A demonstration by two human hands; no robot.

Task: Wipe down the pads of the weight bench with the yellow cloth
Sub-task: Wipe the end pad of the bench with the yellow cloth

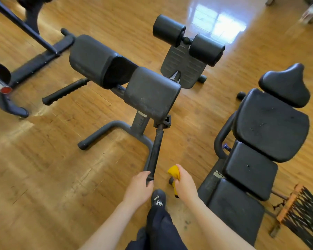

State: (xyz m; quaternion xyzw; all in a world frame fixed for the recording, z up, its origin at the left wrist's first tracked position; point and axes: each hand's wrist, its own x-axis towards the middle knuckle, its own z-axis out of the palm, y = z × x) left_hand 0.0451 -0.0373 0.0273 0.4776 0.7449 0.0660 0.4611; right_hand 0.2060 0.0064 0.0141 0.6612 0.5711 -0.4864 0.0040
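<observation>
A black hyperextension bench stands in the middle of the wooden floor, with two worn hip pads, the near one and the far one, and two roller pads behind. A long black handle bar runs from under the near pad toward me. My left hand grips the near end of that bar. My right hand holds the bunched yellow cloth just right of the bar, low and short of the pads.
A black multi-pad bench lies at the right, with an orange-framed metal grate beside it. A barbell end and dark rack frame sit at the left. My dark-trousered leg and shoe are below my hands.
</observation>
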